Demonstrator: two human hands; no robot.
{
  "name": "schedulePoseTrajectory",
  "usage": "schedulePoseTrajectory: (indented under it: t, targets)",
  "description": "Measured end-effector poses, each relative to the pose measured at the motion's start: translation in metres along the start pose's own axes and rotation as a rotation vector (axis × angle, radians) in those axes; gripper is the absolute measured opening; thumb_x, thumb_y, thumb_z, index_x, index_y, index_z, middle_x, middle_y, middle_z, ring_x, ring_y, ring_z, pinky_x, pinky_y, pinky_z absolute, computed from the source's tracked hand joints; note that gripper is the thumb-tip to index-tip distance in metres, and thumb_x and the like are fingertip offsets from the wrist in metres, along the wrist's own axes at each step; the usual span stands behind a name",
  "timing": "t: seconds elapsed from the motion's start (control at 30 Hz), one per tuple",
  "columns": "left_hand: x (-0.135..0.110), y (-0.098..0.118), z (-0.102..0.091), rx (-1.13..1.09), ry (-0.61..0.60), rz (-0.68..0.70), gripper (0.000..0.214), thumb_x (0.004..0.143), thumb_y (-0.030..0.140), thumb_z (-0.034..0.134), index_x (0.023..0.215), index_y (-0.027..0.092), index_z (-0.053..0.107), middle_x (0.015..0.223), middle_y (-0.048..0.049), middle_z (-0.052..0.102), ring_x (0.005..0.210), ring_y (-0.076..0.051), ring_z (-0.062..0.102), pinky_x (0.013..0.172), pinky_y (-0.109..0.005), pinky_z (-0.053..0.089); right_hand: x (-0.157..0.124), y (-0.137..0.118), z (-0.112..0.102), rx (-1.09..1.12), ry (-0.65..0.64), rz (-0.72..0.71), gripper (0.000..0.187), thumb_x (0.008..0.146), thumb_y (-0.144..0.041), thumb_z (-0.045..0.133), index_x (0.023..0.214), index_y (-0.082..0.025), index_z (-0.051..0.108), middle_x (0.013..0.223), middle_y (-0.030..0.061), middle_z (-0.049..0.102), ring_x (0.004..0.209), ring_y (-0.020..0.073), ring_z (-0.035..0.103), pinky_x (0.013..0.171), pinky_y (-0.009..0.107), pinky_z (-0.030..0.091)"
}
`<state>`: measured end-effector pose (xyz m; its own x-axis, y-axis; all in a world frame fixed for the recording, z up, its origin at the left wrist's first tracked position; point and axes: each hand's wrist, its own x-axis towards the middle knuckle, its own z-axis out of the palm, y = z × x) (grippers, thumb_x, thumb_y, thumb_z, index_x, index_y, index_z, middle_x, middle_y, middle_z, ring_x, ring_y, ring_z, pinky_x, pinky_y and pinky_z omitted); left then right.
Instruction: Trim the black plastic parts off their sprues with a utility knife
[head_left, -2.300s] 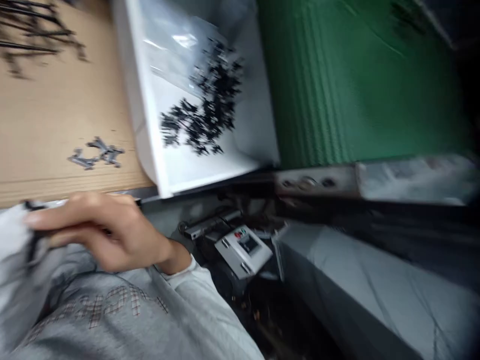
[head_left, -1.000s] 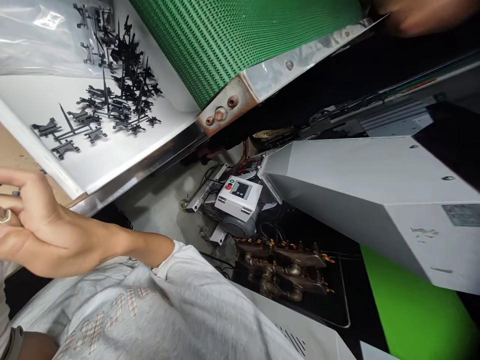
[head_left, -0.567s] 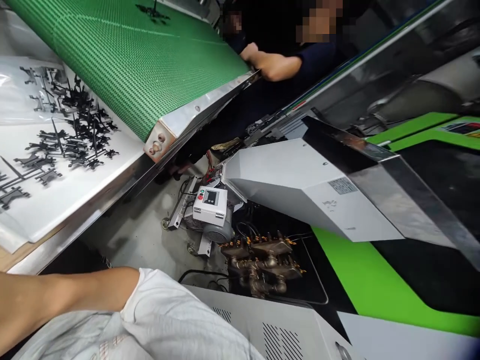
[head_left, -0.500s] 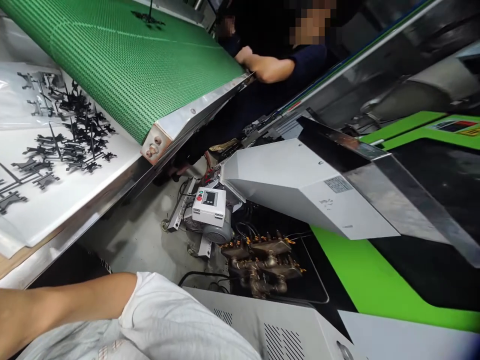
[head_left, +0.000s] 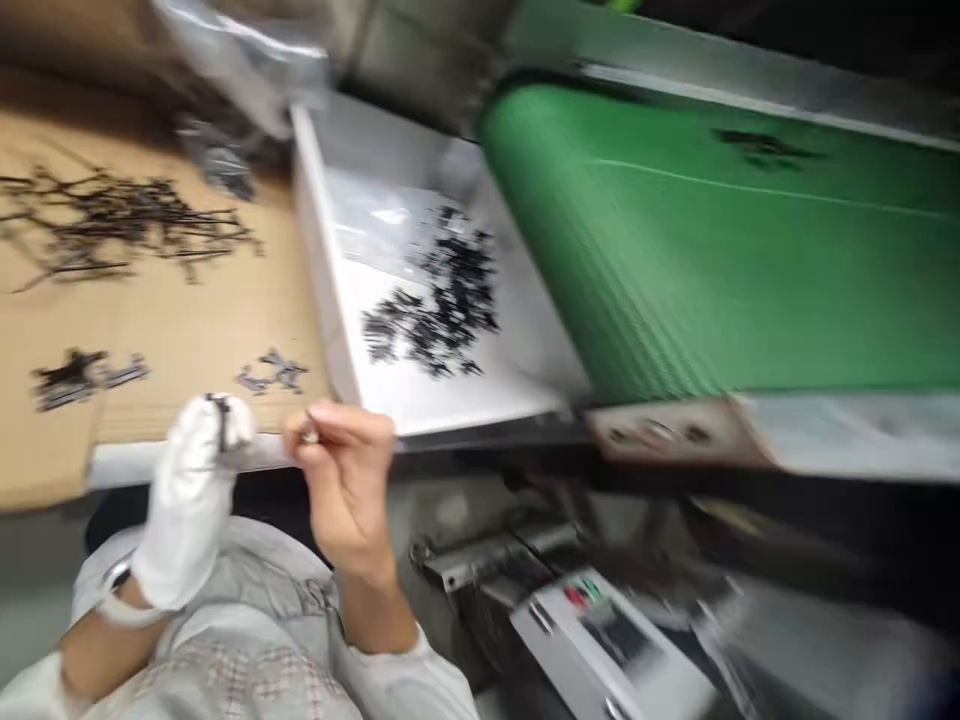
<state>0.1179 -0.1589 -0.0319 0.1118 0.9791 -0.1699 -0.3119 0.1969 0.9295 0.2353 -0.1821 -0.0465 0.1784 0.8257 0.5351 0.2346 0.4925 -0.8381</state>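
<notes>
My left hand (head_left: 187, 510), in a white glove, is closed on a small black plastic part (head_left: 222, 420) that stands out at its fingertips. To its right, my bare right hand (head_left: 351, 490) pinches a tiny greyish thing (head_left: 310, 430), too blurred to name. Both hands are over the near edge of a cardboard sheet (head_left: 202, 320). Just beyond them lie a few loose black parts (head_left: 277, 372), and a small heap of black pieces (head_left: 67, 380) sits to the left. Farther back is a tangle of thin black plastic sprues (head_left: 112, 215).
Right of the cardboard, a white tray (head_left: 525, 375) holds a pile of black moulded parts (head_left: 450, 290). A green conveyor belt (head_left: 750, 280) carries one dark piece (head_left: 765, 147) beside the tray. Below the belt stands a white control box (head_left: 611, 645). Plastic film (head_left: 232, 60) lies at the back.
My view has swung left from the conveyor and machine to the cardboard-covered table. Both my hands have come into view, where only an arm showed before. The co-worker is out of view.
</notes>
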Motion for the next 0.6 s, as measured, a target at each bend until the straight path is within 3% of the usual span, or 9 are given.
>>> schedulePoseTrajectory:
  t: [0.07, 0.2, 0.3, 0.43, 0.6]
  targets:
    - [-0.003, -0.003, -0.008, -0.056, 0.006, -0.010, 0.056, 0.101, 0.062, 0.062, 0.067, 0.019, 0.052, 0.068, 0.0023, 0.050, 0.066, -0.012, 0.046, 0.069, -0.025, 0.045, 0.002, -0.002, -0.011, 0.030, -0.119, -0.063, 0.034, 0.108, -0.016, 0.051, 0.138, -0.033, 0.053, 0.093, 0.0009, 0.064, 0.079, 0.0164, 0.065, 0.068, 0.029, 0.058]
    - [-0.009, -0.002, -0.011, -0.088, -0.025, -0.052, 0.054, 0.094, 0.069, 0.068, 0.071, 0.021, 0.063, 0.068, 0.0015, 0.056, 0.064, -0.013, 0.050, 0.068, -0.028, 0.045, 0.001, -0.007, -0.009, -0.092, -0.272, -0.117, 0.052, 0.104, -0.006, 0.047, 0.145, -0.036, 0.055, 0.091, -0.0006, 0.059, 0.073, 0.0144, 0.057, 0.064, 0.026, 0.051]
    - [-0.011, 0.007, -0.011, -0.150, 0.007, -0.085, 0.057, 0.087, 0.072, 0.075, 0.068, 0.020, 0.062, 0.065, 0.0026, 0.055, 0.062, -0.011, 0.049, 0.066, -0.025, 0.045, -0.002, -0.009, -0.006, -0.187, -0.318, -0.145, 0.055, 0.102, -0.005, 0.050, 0.147, -0.036, 0.056, 0.095, 0.0013, 0.059, 0.074, 0.0155, 0.056, 0.063, 0.027, 0.048]
    - [-0.008, 0.016, -0.011, -0.150, -0.072, -0.123, 0.057, 0.093, 0.066, 0.071, 0.063, 0.020, 0.056, 0.060, 0.0027, 0.050, 0.058, -0.011, 0.046, 0.061, -0.026, 0.043, -0.002, -0.008, -0.008, -0.270, -0.351, -0.185, 0.047, 0.102, -0.009, 0.053, 0.142, -0.031, 0.061, 0.090, 0.0014, 0.056, 0.070, 0.0154, 0.050, 0.056, 0.027, 0.039]
    - [-0.006, 0.017, -0.010, -0.069, -0.101, -0.174, 0.049, 0.097, 0.051, 0.063, 0.061, 0.021, 0.047, 0.057, 0.0029, 0.045, 0.054, -0.011, 0.043, 0.059, -0.027, 0.042, 0.001, -0.014, -0.008, -0.333, -0.321, -0.171, 0.045, 0.101, -0.009, 0.059, 0.139, -0.034, 0.061, 0.087, -0.0009, 0.054, 0.065, 0.0141, 0.046, 0.055, 0.027, 0.036]
